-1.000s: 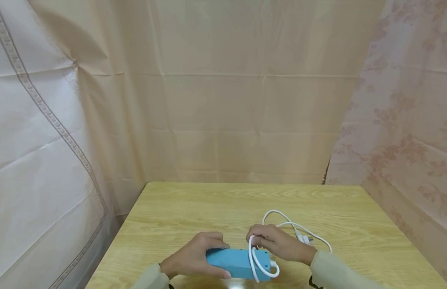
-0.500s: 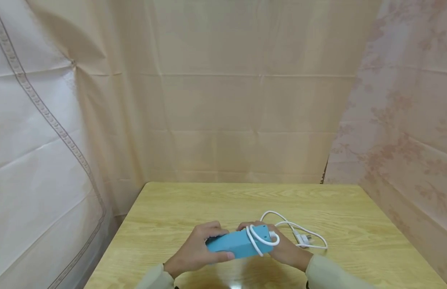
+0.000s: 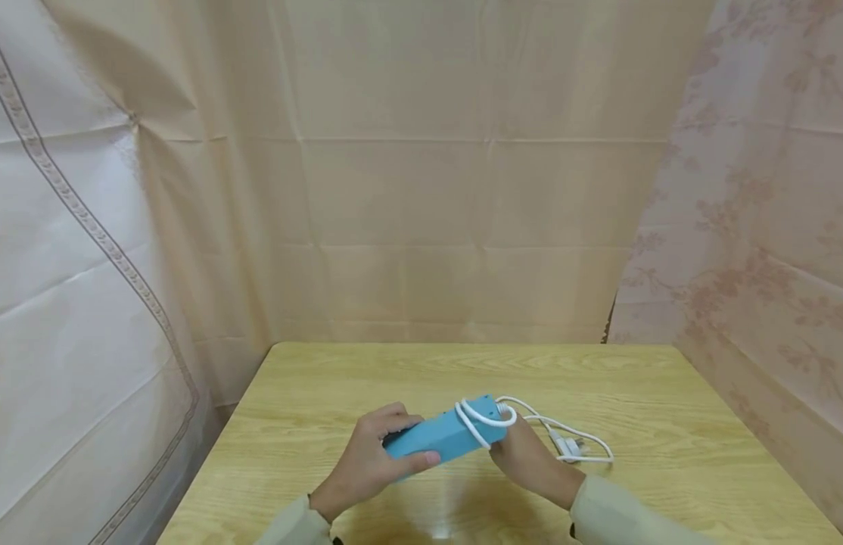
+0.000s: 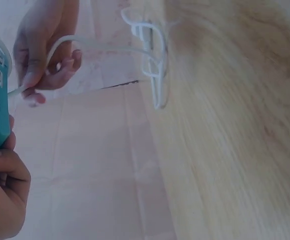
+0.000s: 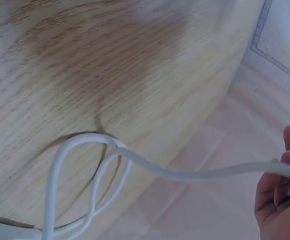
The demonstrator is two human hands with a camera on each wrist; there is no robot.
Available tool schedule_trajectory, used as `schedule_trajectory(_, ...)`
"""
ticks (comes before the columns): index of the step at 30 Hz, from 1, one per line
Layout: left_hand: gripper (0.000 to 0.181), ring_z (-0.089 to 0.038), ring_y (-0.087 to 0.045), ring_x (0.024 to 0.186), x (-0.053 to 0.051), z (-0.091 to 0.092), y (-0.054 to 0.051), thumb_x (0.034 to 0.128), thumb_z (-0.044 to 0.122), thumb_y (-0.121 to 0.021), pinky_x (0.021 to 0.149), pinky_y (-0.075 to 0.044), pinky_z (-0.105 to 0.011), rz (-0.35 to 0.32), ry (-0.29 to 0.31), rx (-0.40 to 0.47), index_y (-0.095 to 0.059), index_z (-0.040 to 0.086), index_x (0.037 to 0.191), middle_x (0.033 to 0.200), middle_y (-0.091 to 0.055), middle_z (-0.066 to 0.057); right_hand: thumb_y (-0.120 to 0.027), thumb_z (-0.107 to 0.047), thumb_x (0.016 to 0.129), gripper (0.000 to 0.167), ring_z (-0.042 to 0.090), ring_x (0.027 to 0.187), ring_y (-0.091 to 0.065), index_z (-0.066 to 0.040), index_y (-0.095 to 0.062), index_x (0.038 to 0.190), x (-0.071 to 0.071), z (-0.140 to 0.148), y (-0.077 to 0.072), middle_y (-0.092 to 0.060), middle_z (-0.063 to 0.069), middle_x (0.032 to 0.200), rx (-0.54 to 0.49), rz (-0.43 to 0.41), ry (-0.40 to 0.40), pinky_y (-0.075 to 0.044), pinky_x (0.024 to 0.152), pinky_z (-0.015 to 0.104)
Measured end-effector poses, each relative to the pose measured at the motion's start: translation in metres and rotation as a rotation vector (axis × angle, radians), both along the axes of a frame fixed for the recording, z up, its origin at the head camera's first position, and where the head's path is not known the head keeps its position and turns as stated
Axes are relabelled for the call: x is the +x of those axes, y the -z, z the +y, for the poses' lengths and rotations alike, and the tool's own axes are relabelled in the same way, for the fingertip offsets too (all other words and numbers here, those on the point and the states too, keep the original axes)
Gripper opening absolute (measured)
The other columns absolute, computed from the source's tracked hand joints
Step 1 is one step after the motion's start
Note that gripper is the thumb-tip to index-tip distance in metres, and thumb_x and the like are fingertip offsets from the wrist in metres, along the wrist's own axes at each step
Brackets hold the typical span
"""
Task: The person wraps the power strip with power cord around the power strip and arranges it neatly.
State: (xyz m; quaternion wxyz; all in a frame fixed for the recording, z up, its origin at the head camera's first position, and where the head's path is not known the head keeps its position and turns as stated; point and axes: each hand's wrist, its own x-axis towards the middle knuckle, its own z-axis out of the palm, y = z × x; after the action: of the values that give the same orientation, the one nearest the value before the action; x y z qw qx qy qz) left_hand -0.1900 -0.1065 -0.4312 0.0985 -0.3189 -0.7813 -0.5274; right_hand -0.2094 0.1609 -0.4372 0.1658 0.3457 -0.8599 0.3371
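Observation:
A blue power strip (image 3: 442, 437) is tilted above the table, its right end raised, with white cable (image 3: 471, 425) looped around that end. My left hand (image 3: 370, 458) grips its left end, thumb across the near face. Behind the right end, my right hand (image 3: 530, 458) is partly hidden in the head view; in the left wrist view the right hand (image 4: 45, 50) pinches the white cable (image 4: 100, 46) between thumb and fingers. From there the cable runs down to loose loops on the table, beside a white plug (image 3: 569, 448).
The wooden table (image 3: 367, 378) has a beige curtain (image 3: 449, 189) behind it, a white curtain (image 3: 60, 288) on the left and a floral curtain (image 3: 769, 227) on the right. Cable loops (image 5: 92, 175) lie right of the hands.
The power strip has risen off its lower position and tilted, carried by my left hand. My right hand has moved from above the strip to behind its right end, and the cable loops moved slightly.

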Motion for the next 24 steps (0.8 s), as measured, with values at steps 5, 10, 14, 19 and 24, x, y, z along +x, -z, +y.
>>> schedule_trajectory(5, 0.025, -0.015, -0.058, 0.073, 0.0, 0.001, -0.003, 0.0861, 0.03, -0.086, 0.063, -0.053, -0.031, -0.025, -0.072, 0.035, -0.079, 0.023, 0.109, 0.087, -0.063, 0.004, -0.062, 0.018, 0.087, 0.032, 0.028, 0.1, -0.07, -0.001, -0.067, 0.112, -0.001, -0.003, -0.004, -0.071, 0.01, 0.107, 0.099, 0.082, 0.087, -0.057, 0.083, 0.046)
schedule_trajectory(10, 0.022, -0.014, -0.058, 0.07, -0.001, 0.003, -0.004, 0.0858, 0.031, -0.086, 0.061, -0.052, -0.031, -0.01, -0.143, 0.067, -0.079, 0.023, 0.105, 0.082, -0.061, 0.004, -0.062, 0.008, 0.097, 0.021, 0.009, 0.08, -0.06, -0.013, -0.066, 0.092, -0.005, -0.006, -0.013, -0.066, -0.002, 0.091, 0.152, 0.065, 0.083, -0.052, 0.069, 0.031)
schedule_trajectory(14, 0.024, -0.015, -0.058, 0.068, -0.001, 0.004, -0.005, 0.0857, 0.032, -0.086, 0.06, -0.052, -0.031, -0.019, -0.177, 0.081, -0.08, 0.021, 0.106, 0.081, -0.061, 0.004, -0.06, 0.005, 0.099, 0.024, 0.004, 0.077, -0.055, -0.015, -0.064, 0.088, -0.005, -0.006, -0.017, -0.06, -0.008, 0.084, 0.162, 0.053, 0.07, -0.05, 0.068, 0.03)
schedule_trajectory(19, 0.028, -0.015, -0.057, 0.066, -0.003, 0.004, -0.006, 0.0847, 0.034, -0.087, 0.058, -0.052, -0.03, -0.056, -0.255, 0.095, -0.081, 0.018, 0.106, 0.079, -0.06, 0.003, -0.063, -0.004, 0.101, 0.013, 0.0, 0.071, -0.05, -0.01, -0.073, 0.107, -0.003, -0.003, -0.017, -0.056, -0.014, 0.074, 0.162, 0.067, 0.057, -0.049, 0.064, 0.024)
schedule_trajectory(24, 0.03, -0.014, -0.056, 0.065, -0.006, 0.004, -0.006, 0.0837, 0.034, -0.087, 0.057, -0.05, -0.029, -0.044, -0.318, 0.083, -0.081, 0.013, 0.103, 0.077, -0.059, 0.004, -0.065, -0.01, 0.1, 0.02, -0.003, 0.067, -0.044, -0.008, -0.075, 0.118, -0.004, 0.0, -0.014, -0.053, -0.018, 0.068, 0.147, 0.137, 0.061, -0.045, 0.058, 0.02)
